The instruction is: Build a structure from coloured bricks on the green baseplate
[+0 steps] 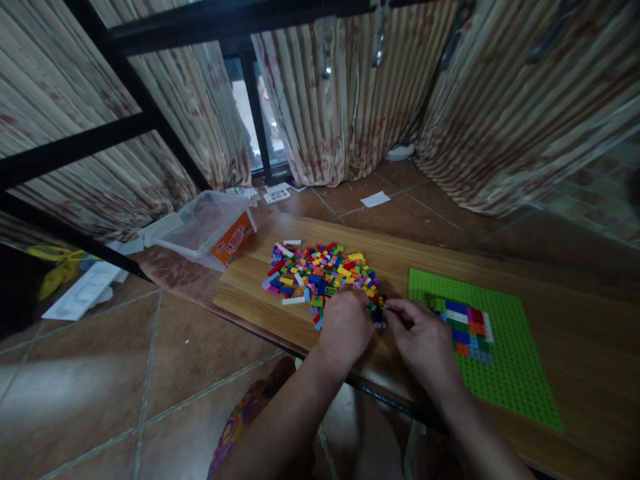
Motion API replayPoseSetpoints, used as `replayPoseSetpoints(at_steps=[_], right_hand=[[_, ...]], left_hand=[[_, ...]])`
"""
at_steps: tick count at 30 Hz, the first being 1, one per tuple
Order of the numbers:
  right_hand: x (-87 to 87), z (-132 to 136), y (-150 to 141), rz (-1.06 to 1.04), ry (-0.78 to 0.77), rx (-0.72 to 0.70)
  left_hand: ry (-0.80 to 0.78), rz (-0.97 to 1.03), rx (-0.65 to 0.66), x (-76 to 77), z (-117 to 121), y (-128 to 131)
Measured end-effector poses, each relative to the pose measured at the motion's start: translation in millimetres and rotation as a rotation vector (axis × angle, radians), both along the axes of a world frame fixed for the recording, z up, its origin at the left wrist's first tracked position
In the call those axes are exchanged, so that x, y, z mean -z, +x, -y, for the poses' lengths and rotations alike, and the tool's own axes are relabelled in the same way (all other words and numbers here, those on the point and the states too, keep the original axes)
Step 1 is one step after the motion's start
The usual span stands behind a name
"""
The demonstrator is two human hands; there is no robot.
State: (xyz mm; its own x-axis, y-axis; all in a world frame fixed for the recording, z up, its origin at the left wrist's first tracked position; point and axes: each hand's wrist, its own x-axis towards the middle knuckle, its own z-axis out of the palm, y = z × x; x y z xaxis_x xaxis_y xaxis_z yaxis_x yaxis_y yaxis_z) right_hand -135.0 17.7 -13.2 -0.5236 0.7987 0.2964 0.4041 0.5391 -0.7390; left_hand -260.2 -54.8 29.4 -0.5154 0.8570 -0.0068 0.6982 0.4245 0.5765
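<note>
My left hand (347,320) is closed, its curled fingers at the near right edge of a pile of colourful toy building bricks (320,267). Whatever those fingers hold is hidden behind the hand. Just to its right, my right hand (423,333) has thumb and forefinger pinched together beside some dark bricks; anything between the fingertips is too small to name. A green studded baseplate (520,360) lies right of my right hand. On its left part sits a flat patch of joined bricks (465,327) in blue, white, red, orange, green and grey.
The wooden table (395,247) carries the pile and the baseplate. A clear plastic bin (200,227) with an orange label stands by its left end. Papers (375,199) lie on the tiled floor, with striped curtains (310,107) behind. A dark metal frame (150,120) crosses the left.
</note>
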Motion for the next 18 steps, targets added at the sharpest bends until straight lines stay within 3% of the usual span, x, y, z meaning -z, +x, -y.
replayPoseSetpoints(at_steps=[5, 8, 11, 14, 18], right_hand=[[-0.2, -1, -1, 0.002, 0.001, -0.002], [-6.2, 1, 1, -0.018, -0.015, -0.005], [-13.6, 4, 5, -0.043, -0.028, -0.016], [-19.5, 7, 9, -0.058, -0.035, -0.044], [-24.1, 8, 11, -0.073, -0.019, -0.057]], left_hand=[[0.017, -0.034, -0.051, -6.3, 3, -12], [0.012, -0.004, -0.095, -18.0, 17, -41], [-0.112, -0.019, -0.120, -26.3, 36, -78], [-0.193, -0.076, -0.102, -24.5, 51, -100], [-0.237, -0.127, -0.039, -15.0, 54, -101]])
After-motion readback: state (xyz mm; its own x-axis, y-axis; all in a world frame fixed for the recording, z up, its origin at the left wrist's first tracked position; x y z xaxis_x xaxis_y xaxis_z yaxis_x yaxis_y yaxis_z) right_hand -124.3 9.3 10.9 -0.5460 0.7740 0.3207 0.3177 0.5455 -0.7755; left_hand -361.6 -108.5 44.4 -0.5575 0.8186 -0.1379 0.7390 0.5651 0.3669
